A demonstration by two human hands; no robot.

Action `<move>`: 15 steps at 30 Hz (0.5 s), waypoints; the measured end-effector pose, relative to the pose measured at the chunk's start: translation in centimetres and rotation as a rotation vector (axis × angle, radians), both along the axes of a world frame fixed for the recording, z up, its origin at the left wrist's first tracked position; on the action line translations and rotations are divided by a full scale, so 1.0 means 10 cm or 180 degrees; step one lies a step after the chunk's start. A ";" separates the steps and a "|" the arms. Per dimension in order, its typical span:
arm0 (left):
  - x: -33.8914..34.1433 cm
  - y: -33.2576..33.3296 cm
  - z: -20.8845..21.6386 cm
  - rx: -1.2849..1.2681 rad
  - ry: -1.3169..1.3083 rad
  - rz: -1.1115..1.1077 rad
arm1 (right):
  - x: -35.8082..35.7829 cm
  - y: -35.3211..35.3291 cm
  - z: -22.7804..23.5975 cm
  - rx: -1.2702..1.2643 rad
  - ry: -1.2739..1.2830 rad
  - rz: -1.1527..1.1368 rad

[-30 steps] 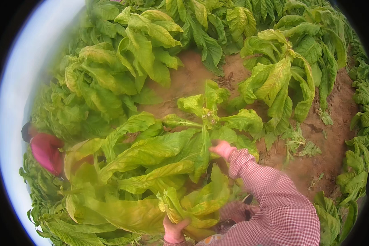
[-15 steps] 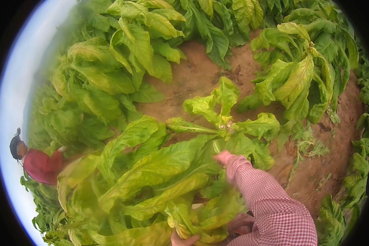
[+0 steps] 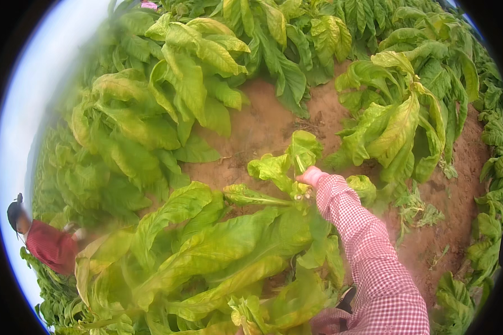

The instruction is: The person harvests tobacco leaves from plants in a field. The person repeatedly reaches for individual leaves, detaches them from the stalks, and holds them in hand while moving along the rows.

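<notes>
Reddish-brown soil point(image 3: 262, 131) runs between rows of big green leafy plants, and I stand over one short plant with a pale green leafy top point(image 3: 288, 162). I stretch my right hand point(image 3: 309, 177) out, checked red-and-white sleeve point(image 3: 369, 251) nearly straight, to its crown, the grip closed around the top stalk. A bundle of long yellow-green picked leaves point(image 3: 207, 262) lies across my left side to keep that hand free; my left hand is hidden beneath it.
</notes>
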State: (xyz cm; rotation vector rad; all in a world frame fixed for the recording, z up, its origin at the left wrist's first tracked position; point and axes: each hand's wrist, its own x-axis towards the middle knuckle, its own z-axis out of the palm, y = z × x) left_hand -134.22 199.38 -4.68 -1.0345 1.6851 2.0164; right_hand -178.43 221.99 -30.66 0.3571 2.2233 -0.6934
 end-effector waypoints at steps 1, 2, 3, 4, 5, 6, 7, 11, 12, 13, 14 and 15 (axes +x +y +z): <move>-0.02 -0.04 -0.03 -0.0019 -0.0027 -0.0018 | -0.09 0.01 -0.26 -0.0035 0.0135 0.0200; -0.06 -0.08 -0.06 -0.0038 -0.0042 -0.0076 | -0.17 0.07 -0.58 -0.0063 0.0281 0.0360; -0.08 -0.10 -0.09 0.0046 -0.0008 0.0007 | -0.21 0.06 -0.78 -0.0105 0.0416 0.0594; -0.11 -0.11 -0.09 -0.0035 -0.0002 -0.0040 | -0.21 0.04 -0.82 0.0141 0.0681 0.1058; -0.14 -0.14 -0.09 -0.0100 0.0003 -0.0092 | -0.17 0.06 -0.81 0.0401 0.0946 0.1517; -0.16 -0.16 -0.07 -0.0157 0.0011 -0.0148 | -0.11 0.10 -0.80 0.0668 0.1214 0.1975; -0.19 -0.15 -0.04 -0.0208 -0.0093 -0.0181 | -0.03 0.18 -0.77 0.0474 0.1298 0.0984; -0.11 -0.14 -0.12 -0.0145 -0.0109 -0.0037 | 0.41 0.64 -0.58 -0.0412 0.1447 -0.2983; -0.12 -0.15 -0.12 -0.0049 -0.0205 -0.0012 | 0.57 0.90 -0.57 -0.0602 0.1446 -0.4011; -0.22 -0.17 -0.12 0.0101 -0.0286 -0.0181 | 0.76 1.34 -0.79 -0.0508 0.1620 -0.3577; -0.21 -0.11 -0.14 0.0098 -0.0135 -0.0131 | 0.93 1.38 -0.72 -0.0535 0.1561 -0.3226; -0.16 -0.03 -0.14 0.0007 -0.0058 -0.0083 | 1.09 1.19 -0.33 -0.0861 0.1569 -0.3209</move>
